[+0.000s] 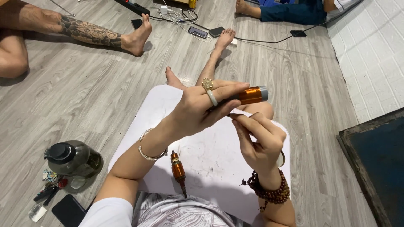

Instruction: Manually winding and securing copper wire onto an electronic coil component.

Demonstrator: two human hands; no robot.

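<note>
Left hand pinches copper coil | right hand pinches, apparently, its wire | risk: wire snaps if tugged

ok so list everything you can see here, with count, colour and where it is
coil: 1, copper-orange with a grey end, held in the left hand
second coil: 1, copper-orange, lying on the white board
white board: 1, white, scuffed, on the person's lap
jug: 1, dark smoked with black lid, on the floor at left
black phone: 1, black, floor at lower left
small tools: a few, mixed colours, beside the jug
phones: about 3, dark, on the floor at top with cables
power strip: 1, black, top edge
dark panel: 1, blue-black, at right
other people's legs: at least 2 people, top of view
left hand: ringed, holds the coil
right hand: fingertips under the coil
</note>
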